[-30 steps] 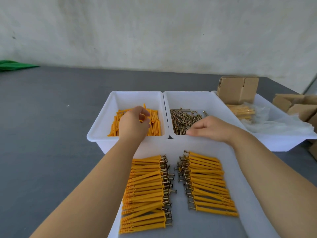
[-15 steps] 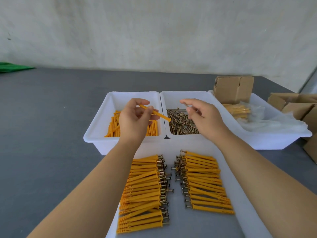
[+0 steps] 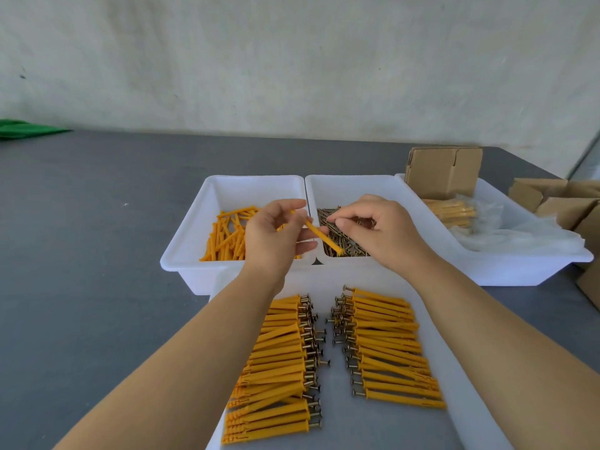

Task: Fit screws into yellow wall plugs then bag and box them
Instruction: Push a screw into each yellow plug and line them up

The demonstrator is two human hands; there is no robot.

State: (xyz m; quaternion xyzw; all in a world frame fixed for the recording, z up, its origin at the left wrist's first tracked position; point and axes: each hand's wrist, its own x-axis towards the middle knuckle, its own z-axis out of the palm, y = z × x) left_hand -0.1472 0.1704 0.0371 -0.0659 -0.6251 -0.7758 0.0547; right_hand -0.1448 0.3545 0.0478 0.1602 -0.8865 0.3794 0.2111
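My left hand pinches a single yellow wall plug that slants down to the right over the gap between two white bins. My right hand pinches a screw between thumb and forefinger, just right of the plug. The left bin holds loose yellow plugs; the right bin holds loose screws. On the white tray in front lie two rows of fitted plugs, left row and right row, screw heads facing the middle.
A larger white bin at the right holds bagged plugs, clear plastic bags and a cardboard box. More cardboard boxes stand at the far right. A green cloth lies at the far left on the grey table.
My left hand lifted a plug out of the left bin and tilted it down to the right. My right hand picked a screw from the right bin and moved toward the plug.
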